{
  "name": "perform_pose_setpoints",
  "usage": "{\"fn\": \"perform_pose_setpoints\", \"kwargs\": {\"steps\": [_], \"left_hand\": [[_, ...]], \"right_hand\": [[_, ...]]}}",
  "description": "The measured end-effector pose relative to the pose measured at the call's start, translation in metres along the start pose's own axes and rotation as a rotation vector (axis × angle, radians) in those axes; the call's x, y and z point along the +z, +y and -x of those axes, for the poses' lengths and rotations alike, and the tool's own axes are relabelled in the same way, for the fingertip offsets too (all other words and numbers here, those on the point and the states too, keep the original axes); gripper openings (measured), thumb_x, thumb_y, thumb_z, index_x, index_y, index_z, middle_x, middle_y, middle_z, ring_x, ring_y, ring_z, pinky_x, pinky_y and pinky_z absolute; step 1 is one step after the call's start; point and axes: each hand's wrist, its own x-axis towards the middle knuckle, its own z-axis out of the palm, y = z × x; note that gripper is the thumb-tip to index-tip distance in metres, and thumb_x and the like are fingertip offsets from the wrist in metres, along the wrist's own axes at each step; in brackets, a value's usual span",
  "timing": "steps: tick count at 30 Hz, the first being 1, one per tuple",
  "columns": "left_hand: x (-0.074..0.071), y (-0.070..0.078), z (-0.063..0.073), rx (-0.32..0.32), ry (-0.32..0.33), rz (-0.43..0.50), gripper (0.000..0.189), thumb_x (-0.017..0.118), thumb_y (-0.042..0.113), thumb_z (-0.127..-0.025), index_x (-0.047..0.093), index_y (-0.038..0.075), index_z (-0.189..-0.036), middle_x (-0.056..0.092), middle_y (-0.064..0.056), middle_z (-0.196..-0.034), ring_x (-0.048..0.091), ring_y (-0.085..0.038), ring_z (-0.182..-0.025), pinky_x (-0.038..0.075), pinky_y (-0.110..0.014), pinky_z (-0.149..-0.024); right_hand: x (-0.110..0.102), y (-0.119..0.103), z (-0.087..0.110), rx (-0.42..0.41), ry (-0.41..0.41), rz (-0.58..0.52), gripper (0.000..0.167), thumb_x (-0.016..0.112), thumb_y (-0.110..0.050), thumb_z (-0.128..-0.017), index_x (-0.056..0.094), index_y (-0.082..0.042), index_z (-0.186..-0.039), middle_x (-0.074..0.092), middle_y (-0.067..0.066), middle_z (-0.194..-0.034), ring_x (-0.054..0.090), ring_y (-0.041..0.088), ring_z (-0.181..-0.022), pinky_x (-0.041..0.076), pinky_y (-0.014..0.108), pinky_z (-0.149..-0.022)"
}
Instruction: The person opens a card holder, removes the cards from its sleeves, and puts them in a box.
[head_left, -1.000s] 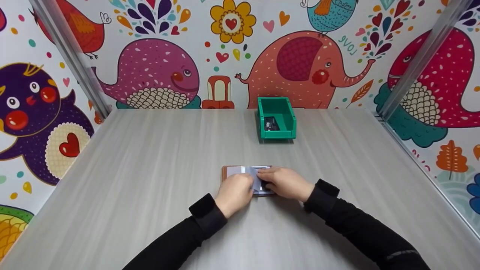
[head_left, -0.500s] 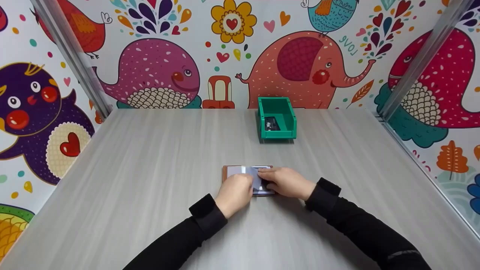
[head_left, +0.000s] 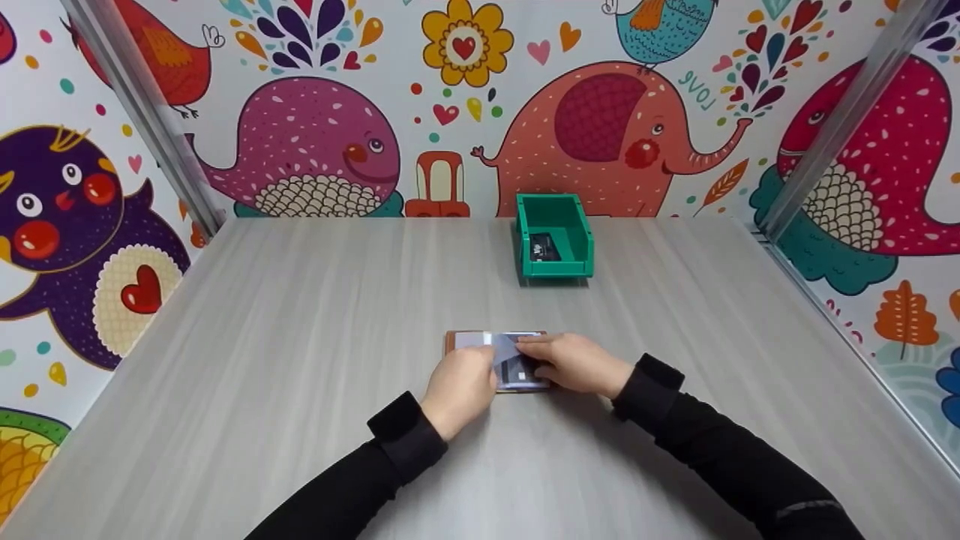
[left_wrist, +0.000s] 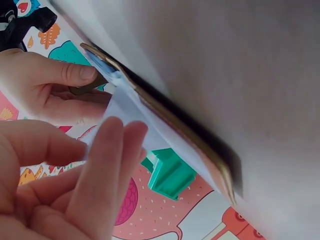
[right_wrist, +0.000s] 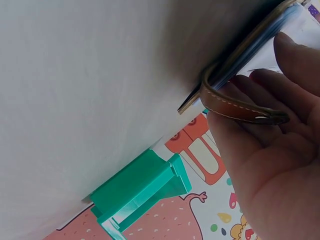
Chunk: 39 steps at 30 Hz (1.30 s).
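A brown leather card holder (head_left: 450, 343) lies spread on the table, with translucent plastic sleeves inside. My left hand (head_left: 460, 386) pinches a raised sleeve leaf (left_wrist: 132, 112) between thumb and fingers, as the left wrist view shows. A dark card (head_left: 514, 369) shows on the right-hand side of the holder, partly under plastic. My right hand (head_left: 579, 364) rests on the holder's right part with its fingers fairly straight. Beside that palm, the holder's stitched brown strap (right_wrist: 232, 107) sticks out in the right wrist view. The right fingertips' exact contact is partly hidden.
A green open-front bin (head_left: 555, 268) stands at the back of the table, with a black card (head_left: 543, 247) inside. Printed cartoon walls (head_left: 450, 112) enclose the back and sides, with metal posts (head_left: 142, 112) at the corners.
My left hand has moved slightly left with the sleeve leaf, baring more of the dark card. The right hand has hardly moved. The bin stays where it was.
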Motion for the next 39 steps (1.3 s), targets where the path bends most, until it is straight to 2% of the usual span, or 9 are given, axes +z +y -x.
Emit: {"fn": "perform_pose_setpoints", "kwargs": {"steps": [4,8,15,21,25,31,35,39], "left_hand": [[-0.002,-0.002,0.001,-0.013,0.013,0.007,0.022,0.061,-0.010,-0.074,0.052,0.008,-0.065,0.058,-0.005,-0.062,0.055,-0.018,-0.056,0.046,-0.038,-0.051],[-0.004,-0.003,0.003,-0.052,-0.004,0.029,0.020,0.061,-0.010,-0.073,0.052,0.007,-0.065,0.057,-0.005,-0.062,0.047,-0.014,-0.054,0.045,-0.037,-0.051],[-0.004,-0.006,0.004,-0.102,-0.014,0.053,0.018,0.058,-0.011,-0.072,0.052,0.006,-0.066,0.058,-0.007,-0.063,0.046,-0.017,-0.054,0.043,-0.038,-0.049],[-0.005,-0.008,0.003,-0.132,-0.030,0.086,0.017,0.059,-0.011,-0.071,0.053,0.005,-0.068,0.055,-0.004,-0.063,0.042,-0.015,-0.054,0.040,-0.034,-0.049],[-0.008,-0.011,0.001,-0.172,-0.057,0.123,0.017,0.058,-0.011,-0.072,0.054,0.005,-0.067,0.050,-0.001,-0.062,0.039,-0.014,-0.055,0.038,-0.031,-0.050],[-0.012,-0.020,-0.004,-0.227,-0.069,0.121,0.019,0.059,-0.006,-0.075,0.051,0.006,-0.062,0.042,0.002,-0.059,0.036,-0.014,-0.053,0.034,-0.030,-0.049],[-0.015,-0.027,-0.007,-0.246,-0.061,0.128,0.012,0.060,-0.003,-0.075,0.058,0.003,-0.065,0.051,-0.001,-0.060,0.041,-0.016,-0.053,0.040,-0.033,-0.051],[-0.017,-0.033,-0.009,-0.278,-0.066,0.155,0.005,0.060,-0.002,-0.076,0.066,-0.001,-0.075,0.062,-0.006,-0.067,0.050,-0.019,-0.057,0.047,-0.035,-0.056]], "right_hand": [[0.000,0.000,-0.001,0.011,-0.009,-0.001,0.043,0.067,0.001,-0.090,0.059,0.004,-0.132,0.060,0.019,-0.132,0.059,0.029,-0.120,0.049,0.042,-0.095],[0.000,0.000,-0.001,0.018,-0.008,0.015,0.042,0.067,0.001,-0.090,0.060,0.004,-0.131,0.061,0.019,-0.131,0.060,0.030,-0.119,0.050,0.043,-0.095],[0.000,-0.001,0.001,0.030,-0.015,0.014,0.036,0.068,0.001,-0.089,0.063,0.004,-0.125,0.061,0.019,-0.130,0.061,0.030,-0.116,0.050,0.043,-0.095],[0.000,0.001,0.002,0.018,-0.016,0.003,0.036,0.068,0.001,-0.089,0.063,0.005,-0.125,0.061,0.020,-0.130,0.060,0.031,-0.117,0.049,0.043,-0.095],[0.000,0.002,0.002,0.008,-0.015,0.009,0.036,0.068,0.002,-0.089,0.064,0.005,-0.125,0.061,0.020,-0.130,0.060,0.031,-0.118,0.049,0.043,-0.095],[0.001,0.003,0.001,-0.002,-0.013,0.012,0.036,0.067,0.001,-0.090,0.064,0.005,-0.125,0.061,0.020,-0.130,0.060,0.031,-0.118,0.049,0.043,-0.095],[0.000,0.002,0.001,0.001,-0.021,0.007,0.036,0.067,0.001,-0.090,0.063,0.005,-0.126,0.061,0.019,-0.130,0.060,0.030,-0.118,0.049,0.043,-0.096],[-0.001,0.001,0.001,-0.002,-0.023,0.009,0.036,0.067,0.000,-0.091,0.063,0.005,-0.126,0.061,0.019,-0.131,0.060,0.030,-0.118,0.049,0.043,-0.096]]}}
